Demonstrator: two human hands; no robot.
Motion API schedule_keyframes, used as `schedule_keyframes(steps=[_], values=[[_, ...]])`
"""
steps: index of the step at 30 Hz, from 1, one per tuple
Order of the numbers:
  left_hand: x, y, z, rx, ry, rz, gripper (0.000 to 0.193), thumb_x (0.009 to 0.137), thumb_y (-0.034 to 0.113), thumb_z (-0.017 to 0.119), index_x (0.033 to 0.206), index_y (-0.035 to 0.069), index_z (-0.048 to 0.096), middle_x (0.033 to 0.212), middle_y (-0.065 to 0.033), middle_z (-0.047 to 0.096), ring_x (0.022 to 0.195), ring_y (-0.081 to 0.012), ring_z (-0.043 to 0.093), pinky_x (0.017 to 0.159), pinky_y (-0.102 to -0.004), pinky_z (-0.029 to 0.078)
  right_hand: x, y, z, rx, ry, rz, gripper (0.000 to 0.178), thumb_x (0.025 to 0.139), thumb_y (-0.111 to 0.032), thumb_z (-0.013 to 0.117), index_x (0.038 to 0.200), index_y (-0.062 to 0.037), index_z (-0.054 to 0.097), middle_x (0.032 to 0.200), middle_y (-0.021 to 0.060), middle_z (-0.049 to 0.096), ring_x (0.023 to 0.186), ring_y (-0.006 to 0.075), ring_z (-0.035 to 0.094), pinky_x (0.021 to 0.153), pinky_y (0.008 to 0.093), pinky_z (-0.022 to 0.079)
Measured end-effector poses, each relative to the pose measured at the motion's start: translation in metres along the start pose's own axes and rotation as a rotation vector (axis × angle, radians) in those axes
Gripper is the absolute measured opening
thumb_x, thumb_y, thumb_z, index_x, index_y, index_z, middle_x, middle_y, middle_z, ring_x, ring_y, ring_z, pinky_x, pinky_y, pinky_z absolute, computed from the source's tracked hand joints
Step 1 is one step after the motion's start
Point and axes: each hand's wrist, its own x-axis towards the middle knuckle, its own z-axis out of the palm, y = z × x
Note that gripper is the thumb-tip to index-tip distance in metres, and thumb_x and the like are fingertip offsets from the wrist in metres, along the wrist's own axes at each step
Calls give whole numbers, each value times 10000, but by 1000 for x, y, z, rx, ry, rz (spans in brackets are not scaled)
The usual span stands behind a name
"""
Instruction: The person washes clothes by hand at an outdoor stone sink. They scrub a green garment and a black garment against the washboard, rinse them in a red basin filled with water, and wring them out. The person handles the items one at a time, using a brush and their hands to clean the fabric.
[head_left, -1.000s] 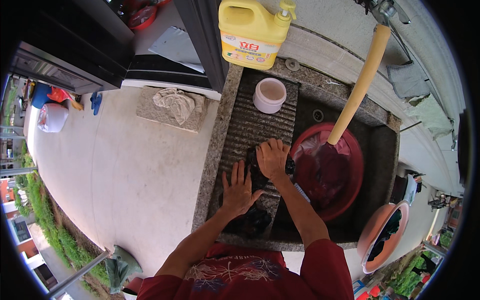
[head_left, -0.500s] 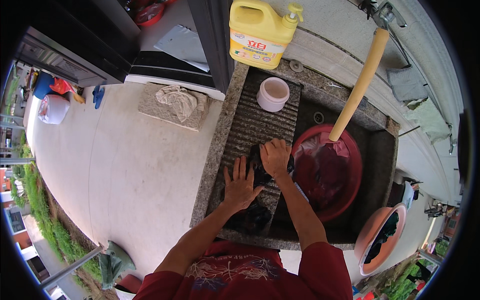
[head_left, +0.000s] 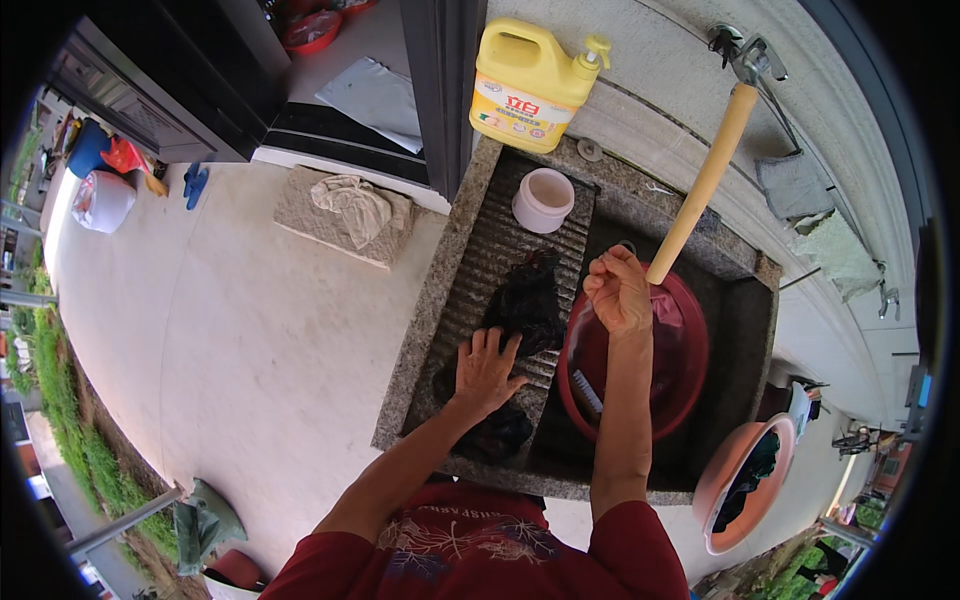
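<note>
A dark, wet cloth (head_left: 530, 300) lies bunched on the ribbed washboard (head_left: 470, 270) of a stone sink. My left hand (head_left: 487, 372) rests on its lower part, fingers spread and slightly bent. Raised over the red basin (head_left: 698, 375), my right hand (head_left: 620, 292) has its fingers curled together; whether they hold anything is hidden. Inside the basin are reddish water and pink cloth (head_left: 664, 308), plus a brush (head_left: 587, 388) with white bristles near its left side. More dark cloth (head_left: 495, 435) sits on the washboard's near end, below my left wrist.
A pale pink tub (head_left: 543, 200) stands at the washboard's far end. Behind it is a yellow pump jug (head_left: 530, 90). The tan hose (head_left: 705, 185) hangs from a tap down to the basin. An orange-pink basin (head_left: 725, 515) with dark cloth sits right of the sink.
My right hand has lifted off the dark cloth and moved right and away, over the red basin. My left hand stays on the cloth, its fingers more bent.
</note>
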Motion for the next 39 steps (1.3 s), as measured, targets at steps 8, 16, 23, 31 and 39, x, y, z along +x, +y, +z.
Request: schedule_keyframes(steps=[8, 16, 23, 31, 39], values=[[-14, -67, 18, -1488, -99, -528, 204, 932, 125, 489, 1115, 38, 510, 893, -123, 560, 854, -238, 551, 733, -399, 459, 37, 87, -12, -1401, 49, -408, 454, 771, -365, 714, 1168, -196, 575, 1264, 79, 460, 1191, 305, 385, 982, 462, 295], [-24, -28, -14, -98, 87, -74, 555, 923, 305, 479, 1377, 37, 306, 1403, -192, 272, 1308, -345, 263, 1025, -491, 291, 43, 141, -6, -1501, -319, -651, 243, 730, -179, 650, 950, -119, 567, 931, 103, 526, 888, 290, 508, 717, 421, 411], [-10, -44, 3, 196, -461, 66, 882, 863, 563, 472, 1474, 62, 80, 1531, -164, 27, 1420, -315, -14, 1092, -600, 17, -83, 151, 2, -1505, -393, -795, 107, 799, -176, 584, 795, -70, 580, 679, 83, 525, 650, 271, 537, 530, 371, 445], [-8, -46, 20, -142, -161, 72, 848, 896, 499, 483, 1476, 69, 38, 1542, -112, 17, 1423, -278, 10, 1101, -577, 31, 45, 122, -6, -1799, 100, -1080, 138, 779, -229, 649, 764, -119, 567, 890, 74, 501, 802, 257, 489, 621, 385, 363], [-6, -42, 23, -99, -162, 27, 526, 947, 416, 435, 1390, 143, 357, 1531, -74, 122, 1419, -252, 76, 1108, -542, 55, -26, 131, -21, -1902, -211, -843, 148, 785, -168, 635, 746, -110, 504, 727, 57, 447, 759, 229, 461, 683, 396, 315]])
